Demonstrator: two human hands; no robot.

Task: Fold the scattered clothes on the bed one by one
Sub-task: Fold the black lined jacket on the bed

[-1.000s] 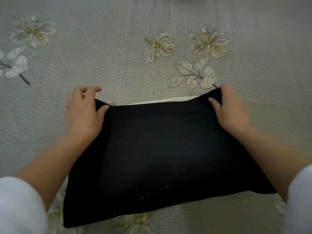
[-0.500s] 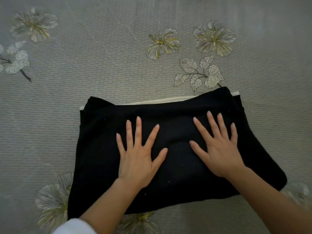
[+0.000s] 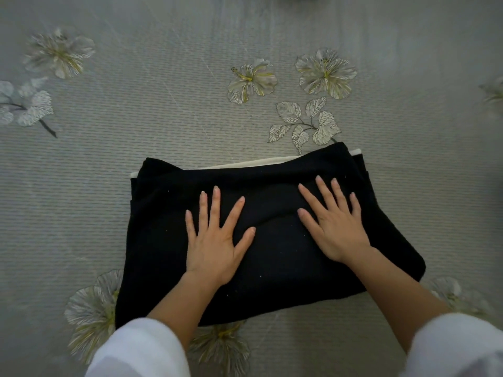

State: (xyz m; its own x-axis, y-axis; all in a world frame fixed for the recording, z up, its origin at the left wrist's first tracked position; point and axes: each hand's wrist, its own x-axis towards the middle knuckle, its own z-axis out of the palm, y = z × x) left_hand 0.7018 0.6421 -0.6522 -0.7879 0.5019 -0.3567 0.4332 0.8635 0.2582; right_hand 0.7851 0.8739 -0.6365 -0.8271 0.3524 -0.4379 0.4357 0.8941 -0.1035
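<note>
1. On the flowered bed cover [image 3: 163, 131], near the middle of the view, a black garment [image 3: 272, 257] is lying folded into a rough rectangle. A cream strip [image 3: 245, 163] is showing along its far edge.
2. The left hand [image 3: 215, 240] and the right hand [image 3: 337, 229] are being laid palm down on top of the garment, side by side and apart. The fingers [image 3: 216, 205] of both are being held straight and spread, and nothing is being pinched.
3. By this placing, the fresh fold is probably being pressed down so that the layers are being kept flat. The wide spread is likely being used so that more cloth is being covered at once.
4. A soft ridge is being left in the cloth between the hands, so further smoothing is probably being called for.
5. A second earlier, the far corners were being gripped, one in each hand; that grip is no longer being kept, and the hands are now being rested nearer the middle.
6. Against the frame half a second earlier, little is being changed: the hands are being kept in much the same spots, and more of the white sleeves [image 3: 138, 349] is being shown.
</note>
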